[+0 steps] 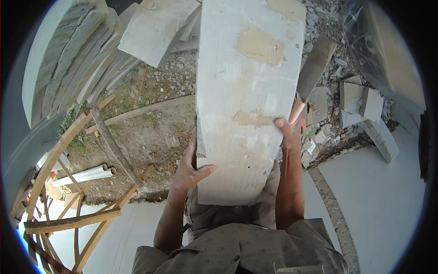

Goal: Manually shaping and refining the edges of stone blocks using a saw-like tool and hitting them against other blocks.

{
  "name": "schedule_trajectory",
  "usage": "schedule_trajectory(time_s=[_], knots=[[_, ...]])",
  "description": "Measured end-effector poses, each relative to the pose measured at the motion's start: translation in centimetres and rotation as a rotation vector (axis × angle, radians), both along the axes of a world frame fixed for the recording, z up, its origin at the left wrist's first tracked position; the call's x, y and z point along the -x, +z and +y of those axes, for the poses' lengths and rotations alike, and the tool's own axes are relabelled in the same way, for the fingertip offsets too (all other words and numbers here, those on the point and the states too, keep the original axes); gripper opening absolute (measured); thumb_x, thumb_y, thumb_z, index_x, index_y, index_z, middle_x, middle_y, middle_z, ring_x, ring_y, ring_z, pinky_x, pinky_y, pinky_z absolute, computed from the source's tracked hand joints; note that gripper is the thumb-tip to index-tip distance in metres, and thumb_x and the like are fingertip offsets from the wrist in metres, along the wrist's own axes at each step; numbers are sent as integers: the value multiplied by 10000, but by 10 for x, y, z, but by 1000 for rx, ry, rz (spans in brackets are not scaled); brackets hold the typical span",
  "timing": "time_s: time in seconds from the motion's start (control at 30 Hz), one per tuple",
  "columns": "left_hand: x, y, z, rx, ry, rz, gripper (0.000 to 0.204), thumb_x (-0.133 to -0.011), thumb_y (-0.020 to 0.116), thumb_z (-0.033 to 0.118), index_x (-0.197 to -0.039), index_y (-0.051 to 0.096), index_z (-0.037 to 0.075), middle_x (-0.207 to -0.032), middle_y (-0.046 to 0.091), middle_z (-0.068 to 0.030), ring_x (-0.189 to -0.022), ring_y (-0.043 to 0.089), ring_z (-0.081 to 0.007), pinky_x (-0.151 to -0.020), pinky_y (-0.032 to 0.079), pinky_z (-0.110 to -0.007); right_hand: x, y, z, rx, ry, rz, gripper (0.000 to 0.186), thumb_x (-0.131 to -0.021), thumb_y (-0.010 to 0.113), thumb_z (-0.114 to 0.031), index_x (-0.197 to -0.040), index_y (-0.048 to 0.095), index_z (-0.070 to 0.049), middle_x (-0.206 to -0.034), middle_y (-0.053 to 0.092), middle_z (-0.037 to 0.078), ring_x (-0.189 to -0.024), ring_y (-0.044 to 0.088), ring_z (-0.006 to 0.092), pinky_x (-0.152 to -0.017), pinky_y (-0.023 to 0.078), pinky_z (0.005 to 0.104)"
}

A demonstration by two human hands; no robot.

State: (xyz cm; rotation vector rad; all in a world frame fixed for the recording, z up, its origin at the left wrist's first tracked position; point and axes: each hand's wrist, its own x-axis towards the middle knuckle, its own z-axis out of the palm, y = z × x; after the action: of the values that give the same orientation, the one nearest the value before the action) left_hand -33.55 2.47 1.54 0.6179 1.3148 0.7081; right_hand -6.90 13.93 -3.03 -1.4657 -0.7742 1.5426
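Observation:
A long, white stone-like slab (248, 100) with beige patches stands in front of my body, its near end over my legs. My left hand (194, 166) grips its left edge, thumb on the face and fingers hidden behind. On the opposite edge, my right hand (292, 130) grips it higher up, thumb also on the face. Against that right hand is a flat, grey-brown blade-like tool (315, 66) with a pinkish handle. The handle seems to lie within the right fingers, though the slab and hand partly hide it.
Several pale slabs (73, 55) lean together at the upper left, beside another slab (157, 29). Wooden poles (93, 228) form a frame at the left, near white pipes (86, 175). Broken slab pieces (381, 137) lie at the right among rubble (321, 137).

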Motion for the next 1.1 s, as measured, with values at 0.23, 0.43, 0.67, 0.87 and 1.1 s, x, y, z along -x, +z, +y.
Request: schedule_trajectory(time_s=[0.23, 0.43, 0.67, 0.87, 1.1], knots=[[10, -17, 86, -89, -51, -212, 1137, -700, 747, 600, -1455, 180, -33, -1398, 390, -209, -1273, 427, -310, -1080, 318, -434, -5, 33, 36, 69, -176, 285, 637, -881, 647, -359, -1358, 414, -6, -1279, 540, 103, -1134, 557, 234, -940, 466, 381], [-23, -87, 81, -311, 99, 312, 941, -735, 795, 474, -1345, 323, -66, -1255, 489, -178, -1139, 522, -258, -920, 504, -389, -11, -81, 39, 54, -196, -20, 458, -961, 525, -269, -1338, 437, -25, -1250, 550, 81, -1111, 552, 209, -947, 446, 344], [-11, -152, 71, -115, 45, 234, 655, -810, 774, 259, -1310, 438, 4, -1234, 524, -164, -1136, 536, -254, -888, 522, -341, -2, -175, 8, 108, -215, 123, 355, -932, 590, -192, -1235, 543, -14, -1131, 605, 61, -986, 565, 131, -838, 456, 269], [14, -109, 47, 57, -124, 366, 822, -738, 805, 317, -1385, 385, 34, -1294, 512, -119, -1176, 506, -233, -959, 448, -379, 10, -156, -7, 294, -53, 220, 311, -961, 575, -325, -990, 633, -21, -862, 638, 21, -772, 566, 91, -690, 458, 260], [-28, -22, 133, -731, -600, 1102, 1220, -559, 852, 527, -1455, 213, 1, -1451, 293, -246, -1374, 267, -360, -1143, 178, -473, 46, -144, 4, 147, -104, -76, 349, -938, 592, -327, -1047, 605, 5, -930, 660, 80, -859, 585, 155, -780, 467, 323]])
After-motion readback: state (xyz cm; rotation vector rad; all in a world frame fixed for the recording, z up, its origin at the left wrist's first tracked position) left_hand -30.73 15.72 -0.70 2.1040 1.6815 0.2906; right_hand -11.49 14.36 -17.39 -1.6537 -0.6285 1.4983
